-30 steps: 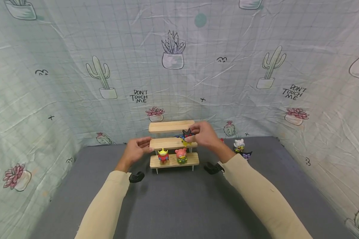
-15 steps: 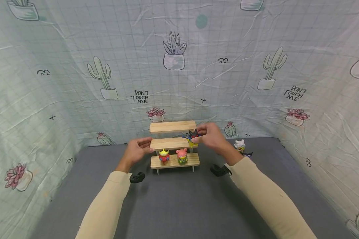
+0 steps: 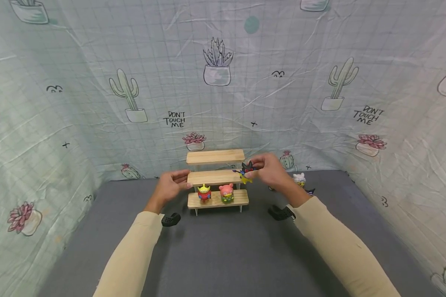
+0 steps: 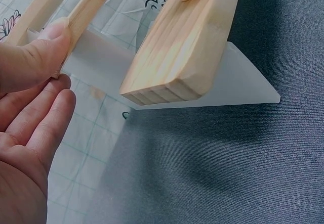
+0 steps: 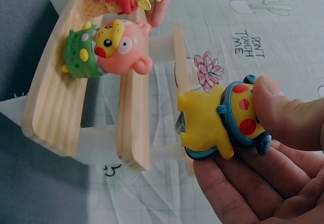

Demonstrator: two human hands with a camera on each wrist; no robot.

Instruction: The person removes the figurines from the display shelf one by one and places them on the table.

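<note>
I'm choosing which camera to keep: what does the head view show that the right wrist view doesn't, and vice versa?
Only the head view: the white figure on the table and both sleeves.

Only the right wrist view: the face of the yellow figure.

Both: the stand, the red figure and pink figure on its lowest shelf, the yellow figure in the right hand, and at least part of the left hand.
</note>
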